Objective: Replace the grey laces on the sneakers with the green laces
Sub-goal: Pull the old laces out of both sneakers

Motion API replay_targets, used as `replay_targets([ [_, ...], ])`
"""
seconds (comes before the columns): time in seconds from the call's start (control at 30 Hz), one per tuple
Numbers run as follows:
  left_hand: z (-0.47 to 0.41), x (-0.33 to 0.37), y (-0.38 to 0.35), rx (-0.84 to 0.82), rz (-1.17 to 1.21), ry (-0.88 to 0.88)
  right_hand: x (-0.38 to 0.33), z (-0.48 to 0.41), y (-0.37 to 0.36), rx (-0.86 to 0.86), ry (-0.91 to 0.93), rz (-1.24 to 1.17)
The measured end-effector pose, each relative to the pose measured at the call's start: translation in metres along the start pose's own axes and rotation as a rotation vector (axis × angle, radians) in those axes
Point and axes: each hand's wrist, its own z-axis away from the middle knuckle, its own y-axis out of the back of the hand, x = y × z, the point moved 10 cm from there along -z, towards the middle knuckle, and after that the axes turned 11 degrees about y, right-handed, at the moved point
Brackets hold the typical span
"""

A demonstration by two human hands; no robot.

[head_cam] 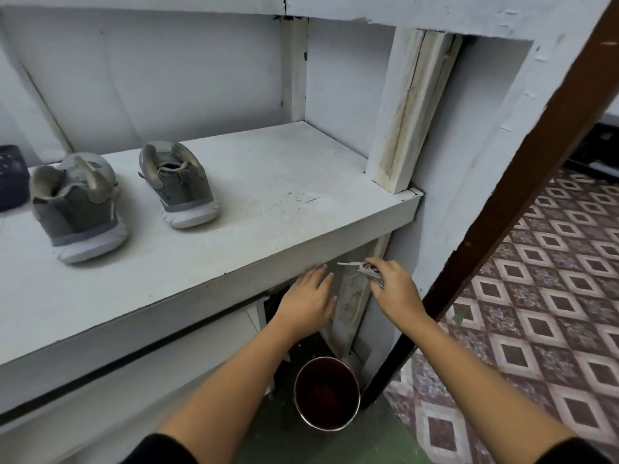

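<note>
The right hand (393, 286) is pinching a bundle of grey laces (363, 267) in curled fingers, just under the near right corner of the white shelf (284, 195). The left hand (310, 301) is hovering beside it, fingers straight and apart, holding nothing. Two grey sneakers (77, 209) are sitting on the shelf, well to the left. A round bucket (326, 396) is standing on the floor below the hands, and a slanting brown beam (522, 189) is crowding in on the right.

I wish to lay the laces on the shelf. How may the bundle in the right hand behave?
Probably floppy: ends of the laces stick out loosely past the right hand. Likely light: one hand alone holds them all. They may uncoil on the shelf, not roll.
</note>
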Motion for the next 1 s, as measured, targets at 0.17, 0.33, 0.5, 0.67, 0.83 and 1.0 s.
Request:
replay_targets([
  [0.17,0.002,-0.011,-0.028,-0.08,-0.032,-0.015,0.019,0.016,-0.039,-0.065,-0.068,-0.009],
  [0.33,0.005,-0.023,-0.066,-0.214,-0.033,0.031,0.036,0.034,-0.073,-0.126,-0.134,-0.013],
  [0.5,0.005,-0.036,-0.095,-0.319,-0.009,0.098,0.053,0.048,-0.105,-0.173,-0.175,-0.021],
  [0.67,0.003,-0.043,-0.126,-0.336,-0.03,0.059,0.072,0.061,-0.143,-0.246,-0.214,-0.021],
  [0.83,-0.009,-0.055,-0.155,-0.36,-0.028,0.085,0.096,0.061,-0.177,-0.3,-0.251,-0.025],
  [1.0,-0.016,-0.062,-0.167,-0.358,-0.009,0.11,0.114,0.069,-0.203,-0.419,-0.313,-0.155],
])
